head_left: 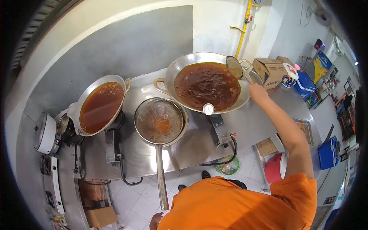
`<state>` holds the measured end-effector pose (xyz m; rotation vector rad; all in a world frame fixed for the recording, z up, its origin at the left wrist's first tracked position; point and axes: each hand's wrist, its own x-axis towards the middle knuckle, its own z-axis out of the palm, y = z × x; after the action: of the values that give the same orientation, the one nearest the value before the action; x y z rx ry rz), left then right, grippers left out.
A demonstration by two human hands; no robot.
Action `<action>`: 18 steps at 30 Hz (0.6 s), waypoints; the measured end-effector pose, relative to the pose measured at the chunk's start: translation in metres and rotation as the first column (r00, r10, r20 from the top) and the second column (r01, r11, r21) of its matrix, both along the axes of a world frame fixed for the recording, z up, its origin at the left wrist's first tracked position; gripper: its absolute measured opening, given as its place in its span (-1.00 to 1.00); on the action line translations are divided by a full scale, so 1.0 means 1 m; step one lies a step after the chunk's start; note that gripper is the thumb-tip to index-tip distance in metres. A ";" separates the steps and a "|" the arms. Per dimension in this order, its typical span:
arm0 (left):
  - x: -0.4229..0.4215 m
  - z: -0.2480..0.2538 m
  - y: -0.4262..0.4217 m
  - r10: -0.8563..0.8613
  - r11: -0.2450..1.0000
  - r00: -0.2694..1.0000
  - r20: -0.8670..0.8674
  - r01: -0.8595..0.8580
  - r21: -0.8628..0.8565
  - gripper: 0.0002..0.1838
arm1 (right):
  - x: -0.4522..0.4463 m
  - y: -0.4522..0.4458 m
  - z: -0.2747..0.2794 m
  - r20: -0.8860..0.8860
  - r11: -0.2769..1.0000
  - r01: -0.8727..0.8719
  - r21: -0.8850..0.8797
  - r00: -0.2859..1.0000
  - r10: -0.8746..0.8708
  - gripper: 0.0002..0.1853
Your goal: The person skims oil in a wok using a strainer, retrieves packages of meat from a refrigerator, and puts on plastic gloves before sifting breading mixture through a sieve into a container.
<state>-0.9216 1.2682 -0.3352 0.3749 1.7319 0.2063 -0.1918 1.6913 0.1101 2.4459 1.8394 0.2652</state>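
Observation:
My right hand (257,92) is closed round the handle of a round mesh skimmer (234,67), whose head is over the right rim of a large wok (171,78). Dark reddish-brown oil (207,86) fills much of that wok. A dial thermometer (208,109) sits at its front rim. Low beside my body hangs my left hand (156,221), mostly hidden, its fingers too unclear to read. In front of me a large long-handled strainer (159,120) rests over a round vessel, with orange crumbs in its mesh and its handle pointing toward me.
A second wok (124,96) of brown oil stands left on the steel counter (195,153). Gas hoses hang from the burners. A cardboard box (269,73), a tub (289,75) and a blue cooler (304,83) are at right. A green basket (228,165) is on the floor.

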 end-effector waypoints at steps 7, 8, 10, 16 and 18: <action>0.030 0.009 0.022 -0.073 0.994 0.997 -0.011 0.074 0.086 -0.57 | -0.041 -0.004 -0.009 -0.110 0.904 -0.259 -0.340 0.966 0.235 -0.77; 0.035 0.009 0.027 -0.103 0.985 0.994 -0.020 0.105 0.135 -0.60 | -0.047 -0.003 -0.005 -0.129 0.858 -0.337 -0.387 0.941 0.312 -0.78; 0.048 0.011 0.025 -0.105 0.982 0.994 -0.015 0.107 0.159 -0.61 | -0.053 0.007 -0.006 -0.151 0.799 -0.417 -0.433 0.908 0.392 -0.79; 0.068 0.015 0.001 -0.045 0.989 0.999 -0.002 0.044 0.140 -0.62 | -0.093 0.033 0.006 -0.453 0.739 -0.487 -0.466 0.849 0.274 -0.68; 0.071 0.016 -0.006 -0.024 0.991 1.000 -0.001 0.024 0.133 -0.62 | -0.092 0.041 -0.005 -0.755 0.804 -0.462 -0.374 0.656 0.026 -0.53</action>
<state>-0.8503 1.2624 -0.3190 0.4927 1.7167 0.3059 -0.2836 1.7322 0.1048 1.9663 2.0901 -1.2449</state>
